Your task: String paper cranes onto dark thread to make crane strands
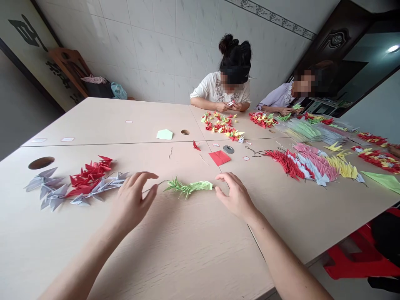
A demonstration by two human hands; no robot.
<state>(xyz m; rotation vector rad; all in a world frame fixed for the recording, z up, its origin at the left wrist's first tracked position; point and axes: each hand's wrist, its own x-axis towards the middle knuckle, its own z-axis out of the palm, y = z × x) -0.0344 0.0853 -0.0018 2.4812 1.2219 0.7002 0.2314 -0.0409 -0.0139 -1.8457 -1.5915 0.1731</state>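
Observation:
A string of folded light-green paper cranes (188, 188) lies on the table between my two hands, with a dark thread sticking out at its left end. My left hand (133, 200) is open at that end, thumb and fingers apart, hovering near the thread. At the right end my right hand (234, 196) is also open, its fingertips close to the last green crane without visibly gripping it. Left of my left hand lies a looped string of pale blue cranes (56, 196) and red cranes (92, 175); my hand partly covers its near end.
Beyond my hands are a red paper square (219, 157), a single red crane (196, 145) and a green sheet (164, 134). Strung cranes in several colours (315, 162) lie at right. Two people sit across the table (150, 254), folding paper. A red stool (350, 258) stands lower right.

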